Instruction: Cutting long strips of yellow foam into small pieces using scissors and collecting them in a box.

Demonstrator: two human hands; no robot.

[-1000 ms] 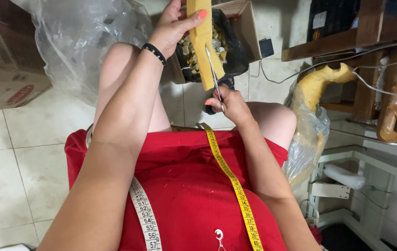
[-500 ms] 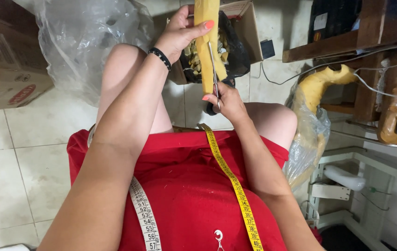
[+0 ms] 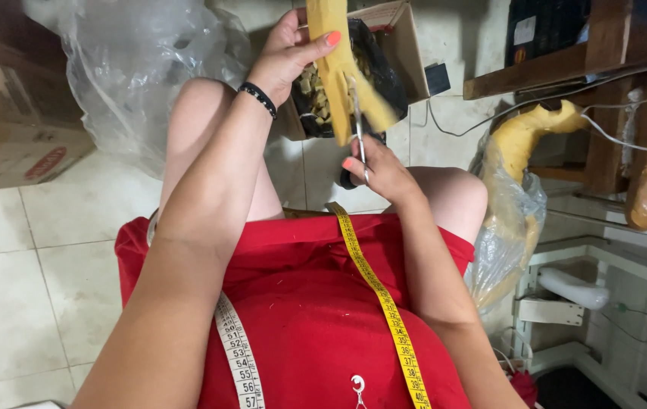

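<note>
A pale tiled floor (image 3: 28,250) lies below a seated person in red, a tape measure (image 3: 384,303) draped round the neck and down over the lap. Against the earlier frames, the yellow strip (image 3: 337,60) has tilted: a lower flap now swings off to the right of the blades, where before it hung as one straight piece. The left hand (image 3: 289,53) has stayed high at the top edge of the view, its grip pinching the strip between thumb and fingers. The right hand (image 3: 380,170) has shifted a little lower, its grip closed round the handles of the scissors (image 3: 357,129), whose blades point up into the strip; whether the blades are parted I cannot tell.

Just behind the strip an open cardboard box (image 3: 391,45) lined with a black bag holds yellow offcuts. A clear plastic bag (image 3: 134,76) crowds the left knee, another with yellow foam (image 3: 516,189) presses the right knee. Open room lies only between the knees, over the floor.
</note>
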